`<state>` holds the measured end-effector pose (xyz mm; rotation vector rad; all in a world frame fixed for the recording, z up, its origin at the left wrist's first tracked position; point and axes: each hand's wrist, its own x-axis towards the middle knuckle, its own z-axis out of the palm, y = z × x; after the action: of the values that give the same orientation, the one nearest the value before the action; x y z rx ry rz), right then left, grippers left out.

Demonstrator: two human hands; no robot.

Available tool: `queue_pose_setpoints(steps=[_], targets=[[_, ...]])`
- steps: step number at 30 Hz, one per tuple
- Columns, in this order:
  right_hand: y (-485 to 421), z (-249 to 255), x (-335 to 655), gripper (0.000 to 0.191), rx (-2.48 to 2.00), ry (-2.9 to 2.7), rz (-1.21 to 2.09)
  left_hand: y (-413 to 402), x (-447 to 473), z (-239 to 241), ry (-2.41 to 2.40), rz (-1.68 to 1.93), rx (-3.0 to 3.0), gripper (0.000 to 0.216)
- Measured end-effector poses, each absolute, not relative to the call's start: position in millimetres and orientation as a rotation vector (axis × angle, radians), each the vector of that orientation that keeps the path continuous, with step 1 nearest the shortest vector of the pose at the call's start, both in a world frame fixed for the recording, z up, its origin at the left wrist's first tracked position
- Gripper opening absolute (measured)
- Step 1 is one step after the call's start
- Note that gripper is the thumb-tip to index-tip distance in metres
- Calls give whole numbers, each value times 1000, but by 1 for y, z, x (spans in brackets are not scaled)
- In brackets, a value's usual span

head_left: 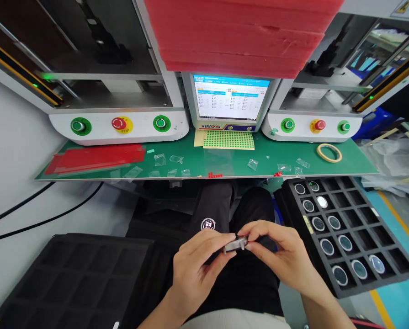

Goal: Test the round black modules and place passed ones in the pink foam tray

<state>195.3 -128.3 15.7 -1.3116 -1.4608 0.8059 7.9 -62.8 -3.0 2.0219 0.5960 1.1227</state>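
My left hand (195, 265) and my right hand (279, 253) meet over my lap, both pinching a small grey metal part (235, 245). The left thumb and fingers grip its left end. The right fingertips close on its right end. A black foam tray (396, 269) with several round lenses in its cells sits just right of my right hand. Another black foam tray (77, 274) lies at my left, its cells bare.
A green bench (355, 160) ahead carries red sheets (94, 157), small clear bags (159, 160), a sheet of green dot stickers (229, 139) and a tape roll (329, 152). Two machines with green and red buttons flank a monitor (230, 98). Red foam (241, 32) hangs overhead.
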Motion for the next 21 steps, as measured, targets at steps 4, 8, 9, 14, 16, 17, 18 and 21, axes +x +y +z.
queue_pose_setpoints(steps=[4, 8, 9, 14, 16, 17, 18, 21], targets=[[-129, 12, 193, 10, -1295, -1430, 804, -62, 8, -3, 561, 1130, 2012, 30], [-129, 6, 189, 27, -1262, -1378, 660, -62, 9, -4, 541, 1163, 2016, 33], [-129, 6, 188, 29, -1238, -1403, 596, -61, 9, -4, 542, 1172, 2024, 33], [-126, 8, 187, 21, -1182, -1458, 454, -59, 9, -3, 534, 1182, 2059, 32], [-125, 11, 192, 17, -1207, -1461, 550, -57, 7, -3, 499, 1161, 2075, 29], [-124, 13, 194, 15, -1208, -1484, 622, -56, 6, -4, 472, 1146, 2086, 28], [-124, 14, 197, 14, -1203, -1512, 697, -55, 5, -5, 447, 1127, 2099, 27], [-123, 15, 204, 11, -1178, -1588, 806, -54, 4, -6, 437, 1089, 2121, 25]])
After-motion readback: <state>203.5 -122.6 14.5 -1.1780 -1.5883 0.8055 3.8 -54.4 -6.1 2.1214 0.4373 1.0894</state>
